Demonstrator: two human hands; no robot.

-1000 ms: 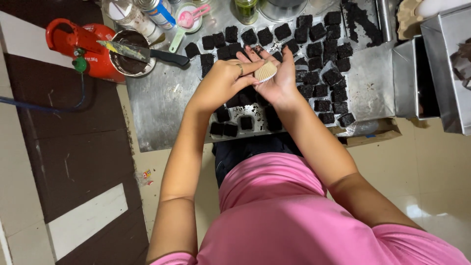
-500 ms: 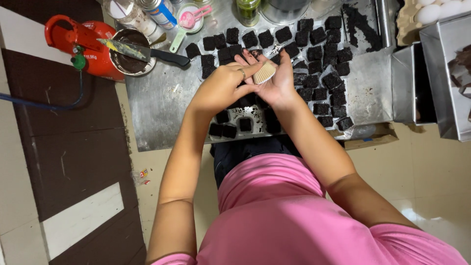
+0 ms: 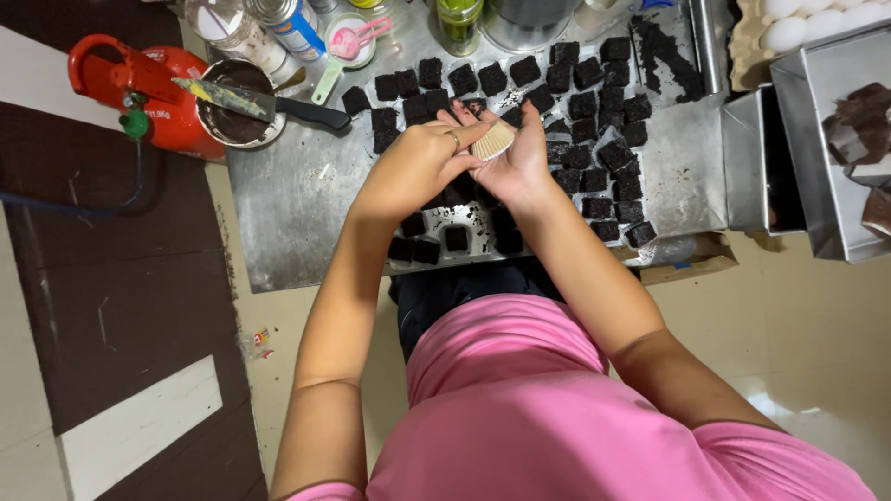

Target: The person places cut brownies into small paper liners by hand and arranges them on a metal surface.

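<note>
Well, from the head camera, both hands met over the middle of the steel tray (image 3: 297, 223), and the work was fiddly. The right hand (image 3: 515, 158) cupped a stack of pale paper cupcake liners (image 3: 494, 141) in its palm, fingers curled around it, while the left hand (image 3: 418, 162) came across with thumb and fingertips pinched at the stack's edge. So the hands were together, both closed on the liners, held just above the dark brownie squares (image 3: 594, 111) that covered the tray's far and right side. The danger, as I judged it, was plain: thin liners cling, so two could have peeled off as one, or the stack could have slipped and dropped onto the crumbly squares below. A forearm also hung low over the squares (image 3: 427, 249) by the tray's near edge, and a dip there might have crushed one. At the far left corner a knife (image 3: 269, 104) lay across a bowl of dark batter (image 3: 237, 116), its handle jutting over the tray; an elbow swing could have tipped it. The red gas cylinder (image 3: 139, 88) sat just beside that.
</note>
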